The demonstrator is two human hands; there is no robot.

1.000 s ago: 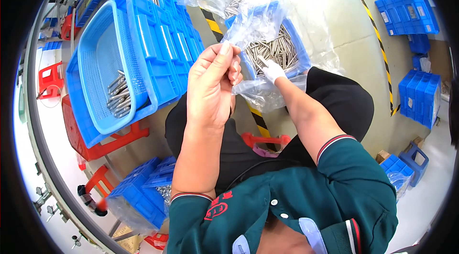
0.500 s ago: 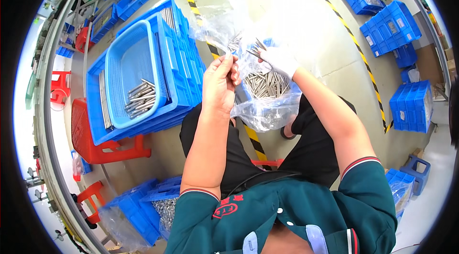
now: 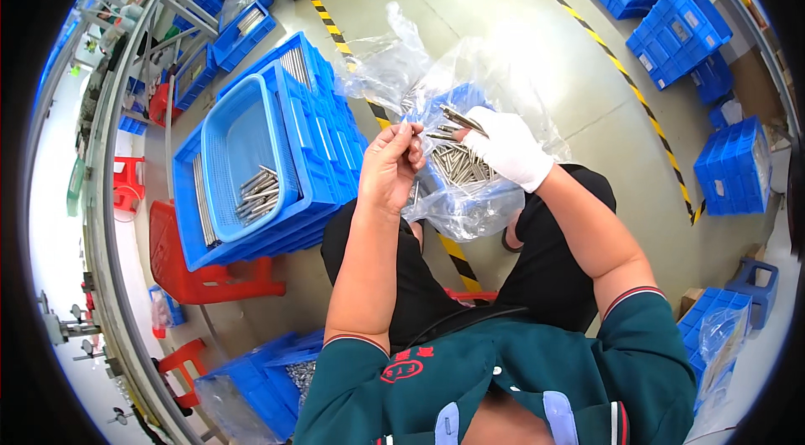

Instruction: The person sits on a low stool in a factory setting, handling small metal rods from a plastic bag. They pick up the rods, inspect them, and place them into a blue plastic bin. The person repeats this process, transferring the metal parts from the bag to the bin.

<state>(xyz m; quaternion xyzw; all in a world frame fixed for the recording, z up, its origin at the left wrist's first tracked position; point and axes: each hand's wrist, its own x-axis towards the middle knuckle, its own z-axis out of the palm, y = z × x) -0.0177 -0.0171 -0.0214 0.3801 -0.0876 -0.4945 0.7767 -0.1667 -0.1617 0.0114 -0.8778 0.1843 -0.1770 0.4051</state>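
A blue bin lined with a clear plastic bag stands on the floor between my knees, with many loose metal pins inside. My right hand, in a white glove, grips several slim metal pins above the bin, their ends pointing up and left. My left hand is bare and closed at the bin's left side. Its thumb and index finger pinch together at the edge of the plastic bag; the fingertips partly hide what is between them.
To my left, stacked blue crates rest on a red stool. A light-blue mesh basket on top holds metal rods. More blue crates stand at right. Yellow-black tape marks the floor.
The view has shifted slightly and the glare over the bin has faded. My right hand has come lower and nearer with the pins. The left hand is slightly lower in view, still pinched.
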